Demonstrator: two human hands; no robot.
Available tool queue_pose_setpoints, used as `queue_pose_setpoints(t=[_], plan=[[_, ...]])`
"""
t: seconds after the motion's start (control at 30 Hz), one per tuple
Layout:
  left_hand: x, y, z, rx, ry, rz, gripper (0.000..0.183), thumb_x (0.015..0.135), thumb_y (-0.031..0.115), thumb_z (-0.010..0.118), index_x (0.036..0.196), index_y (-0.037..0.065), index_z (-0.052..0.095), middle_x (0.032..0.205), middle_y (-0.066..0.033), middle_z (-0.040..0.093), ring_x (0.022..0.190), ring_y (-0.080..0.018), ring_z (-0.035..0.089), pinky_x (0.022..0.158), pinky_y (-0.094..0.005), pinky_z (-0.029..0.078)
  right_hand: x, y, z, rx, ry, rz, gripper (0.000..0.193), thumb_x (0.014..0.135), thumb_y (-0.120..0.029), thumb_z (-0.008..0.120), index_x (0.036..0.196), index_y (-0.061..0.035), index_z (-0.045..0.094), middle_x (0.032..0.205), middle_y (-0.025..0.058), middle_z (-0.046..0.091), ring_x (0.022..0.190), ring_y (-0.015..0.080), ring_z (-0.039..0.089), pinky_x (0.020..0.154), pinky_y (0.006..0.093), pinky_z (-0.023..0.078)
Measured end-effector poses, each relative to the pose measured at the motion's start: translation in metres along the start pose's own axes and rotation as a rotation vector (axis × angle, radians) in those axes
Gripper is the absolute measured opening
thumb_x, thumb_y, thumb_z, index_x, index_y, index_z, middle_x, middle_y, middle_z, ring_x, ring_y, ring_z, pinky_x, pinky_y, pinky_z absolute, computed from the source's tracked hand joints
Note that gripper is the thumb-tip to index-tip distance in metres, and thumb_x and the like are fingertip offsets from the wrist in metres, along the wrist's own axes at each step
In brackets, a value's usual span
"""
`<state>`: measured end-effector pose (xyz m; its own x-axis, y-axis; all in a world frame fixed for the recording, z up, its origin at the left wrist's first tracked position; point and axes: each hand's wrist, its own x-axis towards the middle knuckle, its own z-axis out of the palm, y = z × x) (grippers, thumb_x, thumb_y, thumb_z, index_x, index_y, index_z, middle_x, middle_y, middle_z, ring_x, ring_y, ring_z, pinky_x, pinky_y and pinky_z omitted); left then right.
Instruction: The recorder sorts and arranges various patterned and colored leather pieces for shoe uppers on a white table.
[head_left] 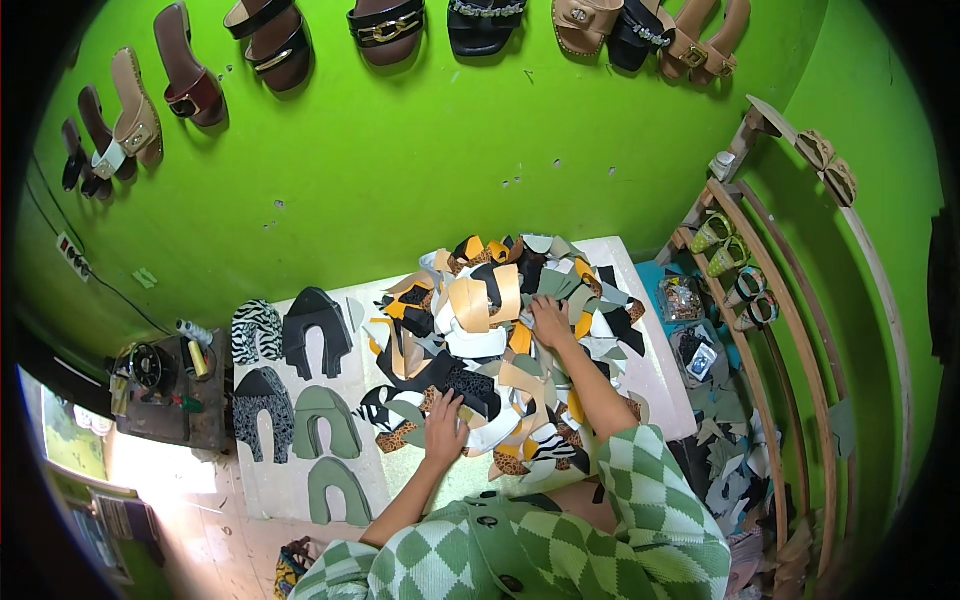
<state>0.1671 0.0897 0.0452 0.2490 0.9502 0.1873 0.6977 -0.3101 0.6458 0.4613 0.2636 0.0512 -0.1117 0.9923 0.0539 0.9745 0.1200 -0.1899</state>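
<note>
A heaped pile of cut leather-like scraps (525,375) covers the middle of a white table (640,400). It mixes tan, black, white, olive, mustard, leopard and zebra-print pieces. My left hand (445,430) rests on the pile's near left edge with its fingers spread, beside a white curved piece (494,432) and a zebra-print scrap (376,408). Farther in, my right hand (548,322) lies on the right part of the heap, fingers stretched out against olive scraps (567,290). Neither hand visibly grips a piece. Wide tan strips (469,304) lie on top near the back.
Left of the pile sit stacks of U-shaped pieces: zebra (257,333), black (318,330), grey speckled (264,410) and olive (328,422). A dark machine table (175,400) stands farther left. Sandals (387,30) hang on the green wall. A wooden rack (770,350) stands right, near scraps (725,460).
</note>
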Motion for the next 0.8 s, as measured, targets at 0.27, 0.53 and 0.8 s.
queue_pose_setpoints(t=[0.27,0.53,0.8], plan=[[-0.021,-0.007,-0.011,-0.014,0.04,-0.012,0.043,0.077,0.01,0.055,0.119,0.003,0.05,0.132,-0.0179,0.043,0.125,-0.0388,0.036,0.102,-0.0466,0.03,0.013,0.002,-0.002,-0.068,-0.169,0.109,0.046,0.077,-0.012,0.057,0.121,-0.0083,0.045,0.125,0.0107,0.052,0.121,0.0298,0.041,0.101,0.0554,0.025],[-0.045,-0.012,-0.015,-0.01,0.135,-0.17,0.042,0.076,0.009,0.053,0.117,-0.001,0.049,0.127,-0.0219,0.046,0.12,-0.0398,0.04,0.103,-0.0459,0.03,-0.039,-0.018,-0.009,0.145,0.013,0.212,0.025,0.083,-0.018,0.05,0.097,0.0004,0.059,0.089,0.021,0.065,0.085,0.0395,0.061,0.076,0.0476,0.047],[-0.029,0.019,0.007,-0.262,-0.055,0.037,0.045,0.078,0.013,0.058,0.12,0.001,0.047,0.124,-0.0202,0.049,0.116,-0.0359,0.044,0.101,-0.0412,0.032,-0.156,-0.054,-0.012,0.896,0.011,0.198,0.026,0.085,-0.02,0.059,0.09,0.0058,0.056,0.085,0.018,0.063,0.08,0.0291,0.062,0.071,0.035,0.047]])
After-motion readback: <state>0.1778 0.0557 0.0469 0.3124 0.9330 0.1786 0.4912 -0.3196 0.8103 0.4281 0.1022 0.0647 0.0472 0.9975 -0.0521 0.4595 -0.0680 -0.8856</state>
